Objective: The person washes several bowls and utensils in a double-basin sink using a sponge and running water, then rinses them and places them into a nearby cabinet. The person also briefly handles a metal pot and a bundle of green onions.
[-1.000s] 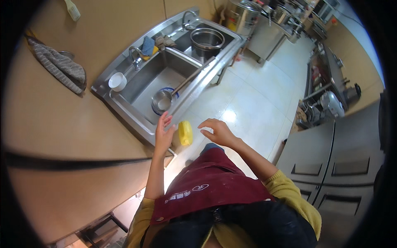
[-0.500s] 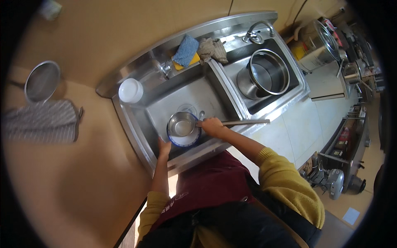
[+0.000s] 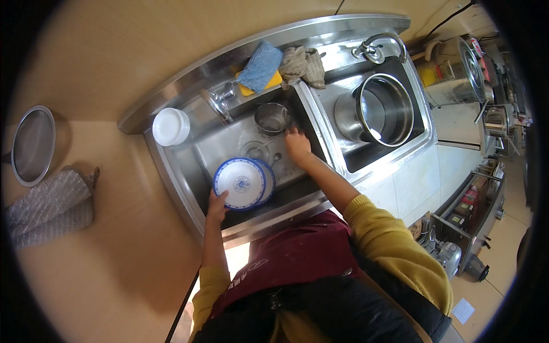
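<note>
My left hand (image 3: pixel 216 203) grips the near rim of a blue-and-white patterned bowl (image 3: pixel 239 183), which is tilted up in the left basin of a steel double sink (image 3: pixel 171 171). A second matching bowl (image 3: pixel 267 180) shows just behind it. My right hand (image 3: pixel 298 145) reaches down into the same basin, fingertips by a small steel cup (image 3: pixel 271 119) at the basin's far corner. Whether those fingers hold anything is hidden. A spoon (image 3: pixel 275 158) lies on the basin floor beside the drain (image 3: pixel 254 150).
A large steel pot (image 3: pixel 384 108) fills the right basin under a curved tap (image 3: pixel 382 46). A blue cloth over a yellow sponge (image 3: pixel 260 66) and a grey rag (image 3: pixel 303 64) lie on the back ledge. A white lid (image 3: pixel 171 126), mesh strainer (image 3: pixel 33 144) and grey towel (image 3: pixel 48 206) sit left.
My left hand has gone from the sink's front edge to gripping the bowl. My right hand has left the long handle over the bowl and moved back toward the steel cup.
</note>
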{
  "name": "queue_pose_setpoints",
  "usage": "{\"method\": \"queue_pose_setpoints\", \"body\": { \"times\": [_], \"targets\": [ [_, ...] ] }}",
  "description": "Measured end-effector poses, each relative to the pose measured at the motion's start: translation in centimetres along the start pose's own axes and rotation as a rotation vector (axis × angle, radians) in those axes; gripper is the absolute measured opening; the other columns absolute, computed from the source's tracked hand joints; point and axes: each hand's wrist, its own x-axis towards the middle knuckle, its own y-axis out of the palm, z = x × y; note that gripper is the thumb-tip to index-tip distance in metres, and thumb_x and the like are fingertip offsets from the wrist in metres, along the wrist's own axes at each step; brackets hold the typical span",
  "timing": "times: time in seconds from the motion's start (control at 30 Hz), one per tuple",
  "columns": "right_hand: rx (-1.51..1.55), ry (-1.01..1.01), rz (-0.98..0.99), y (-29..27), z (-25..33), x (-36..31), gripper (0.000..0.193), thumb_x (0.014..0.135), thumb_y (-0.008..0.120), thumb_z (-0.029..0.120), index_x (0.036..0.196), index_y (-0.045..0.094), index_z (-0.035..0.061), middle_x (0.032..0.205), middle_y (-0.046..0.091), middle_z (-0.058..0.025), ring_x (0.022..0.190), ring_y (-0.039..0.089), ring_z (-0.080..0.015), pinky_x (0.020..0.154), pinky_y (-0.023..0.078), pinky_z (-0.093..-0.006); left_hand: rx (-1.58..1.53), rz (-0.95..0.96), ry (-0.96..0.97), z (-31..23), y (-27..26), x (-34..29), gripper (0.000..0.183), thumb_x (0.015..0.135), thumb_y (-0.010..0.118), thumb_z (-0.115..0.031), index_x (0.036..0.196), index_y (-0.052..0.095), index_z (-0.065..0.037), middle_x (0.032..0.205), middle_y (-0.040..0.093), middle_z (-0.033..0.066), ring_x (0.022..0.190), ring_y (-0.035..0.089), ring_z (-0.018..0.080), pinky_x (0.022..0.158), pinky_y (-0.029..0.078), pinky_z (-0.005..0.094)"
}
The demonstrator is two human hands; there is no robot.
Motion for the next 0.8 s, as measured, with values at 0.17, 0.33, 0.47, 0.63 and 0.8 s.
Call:
{"method": "queue_pose_setpoints", "body": {
  "times": [0.17,0.33,0.47,0.63,0.8],
  "targets": [
    [0.225,-0.719,-0.131,7.1,1.4,-2.3,0.02,0.085,0.051,0.012,0.098,0.059,-0.0002,0.096,0.063,-0.0228,0.09,0.063,-0.0375,0.081,0.051,-0.0426,-0.026,-0.025,0.164,-5.2,-0.2,-3.1,0.059,0.08,0.047,0.0,0.136,0.032,-0.013,0.115,0.054,0.0122,0.099,0.059,0.0255,0.067,0.057,0.041],
    [0.512,0.29,0.082,13.9,1.8,2.8,0.021,0.086,0.05,0.015,0.094,0.062,0.0004,0.089,0.066,-0.0186,0.079,0.065,-0.0344,0.07,0.053,-0.0391,0.051,-0.134,0.455,-7.0,1.2,-3.3,0.049,0.088,0.045,-0.007,0.136,0.035,-0.007,0.117,0.054,0.0113,0.101,0.058,0.0205,0.07,0.053,0.0277],
    [2.41,-0.069,0.922,13.2,3.3,3.6,0.027,0.091,0.048,0.018,0.098,0.061,-0.0049,0.096,0.066,-0.0161,0.083,0.065,-0.0195,0.07,0.053,-0.0292,-0.02,-0.148,0.328,-7.4,2.2,-2.9,0.045,0.096,0.046,-0.026,0.136,0.036,-0.008,0.12,0.053,0.0106,0.104,0.056,0.0194,0.077,0.05,0.0285],
    [1.359,-0.445,0.517,7.2,10.7,-0.2,0.048,0.094,0.049,0.036,0.13,0.049,0.004,0.131,0.051,-0.0152,0.119,0.049,-0.0259,0.102,0.037,-0.0336,-0.219,-0.013,0.139,-7.6,4.1,-0.3,0.055,0.096,0.038,-0.049,0.136,0.036,-0.011,0.121,0.053,0.0099,0.107,0.055,0.0208,0.076,0.051,0.0367],
    [0.21,-0.882,0.166,3.5,12.3,-3.3,0.054,0.09,0.053,0.041,0.13,0.048,0.0055,0.126,0.052,-0.0159,0.111,0.053,-0.0264,0.092,0.041,-0.0351,-0.333,0.115,0.06,-7.7,2.6,1.8,0.072,0.091,0.029,-0.065,0.137,0.036,-0.01,0.128,0.048,0.0109,0.113,0.051,0.0272,0.088,0.045,0.0407]
  ]
}}
